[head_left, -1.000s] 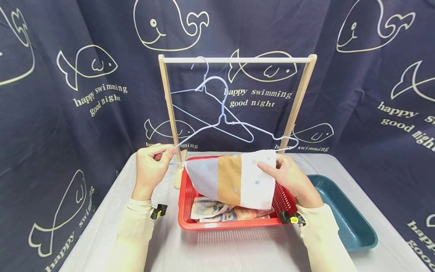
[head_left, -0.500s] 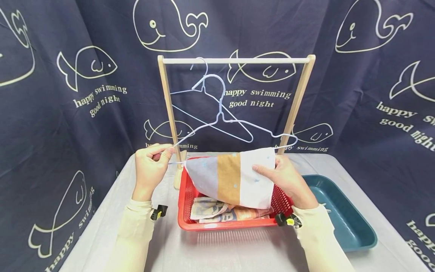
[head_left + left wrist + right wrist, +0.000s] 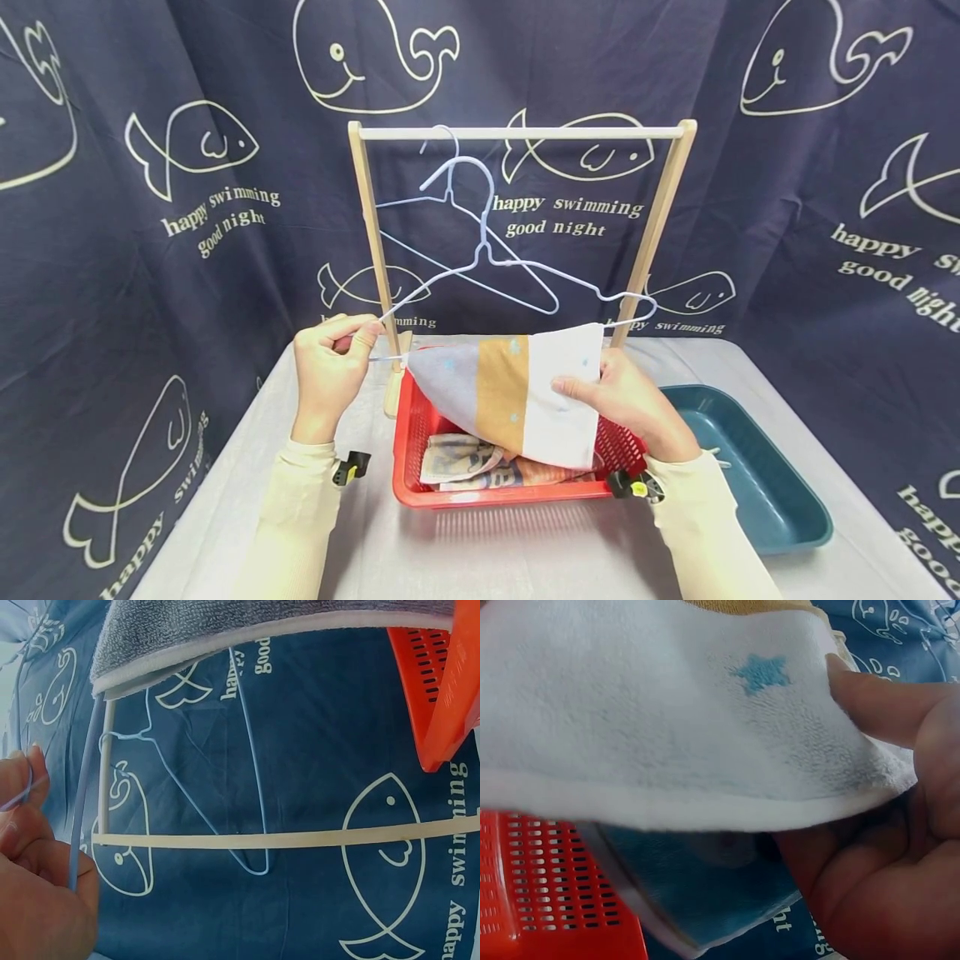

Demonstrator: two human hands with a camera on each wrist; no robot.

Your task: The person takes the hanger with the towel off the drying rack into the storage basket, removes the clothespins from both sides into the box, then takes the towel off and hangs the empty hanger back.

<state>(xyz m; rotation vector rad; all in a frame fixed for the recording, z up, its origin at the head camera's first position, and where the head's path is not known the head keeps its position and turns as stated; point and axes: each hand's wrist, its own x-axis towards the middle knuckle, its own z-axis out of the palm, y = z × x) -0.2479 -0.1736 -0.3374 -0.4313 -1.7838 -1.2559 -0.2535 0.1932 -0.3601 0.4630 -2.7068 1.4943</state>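
Note:
A light blue wire hanger point(image 3: 551, 269) is held up above the red basket, and my left hand point(image 3: 335, 375) grips its left corner. Over its lower bar hangs a small towel point(image 3: 504, 387) with grey, tan and white bands and blue stars. My right hand point(image 3: 637, 400) pinches the towel's white end, thumb on the front. In the right wrist view, its other fingers are under the white cloth, partly hidden, and a blue cloth layer point(image 3: 697, 881) hangs below. The left wrist view shows the left fingers point(image 3: 56, 862) curled round the hanger wire.
Behind stands a wooden rack point(image 3: 525, 133) with another blue hanger point(image 3: 517, 296) on its rail. Below the towel, the red basket point(image 3: 510, 500) contains folded printed cloths point(image 3: 465, 461). At right lies a dark teal tray point(image 3: 780, 475), partly behind the right forearm.
The hanger's hook has risen slightly and shifted left. My right hand has slid a little left with the towel's white end; my left hand has barely moved, slightly left.

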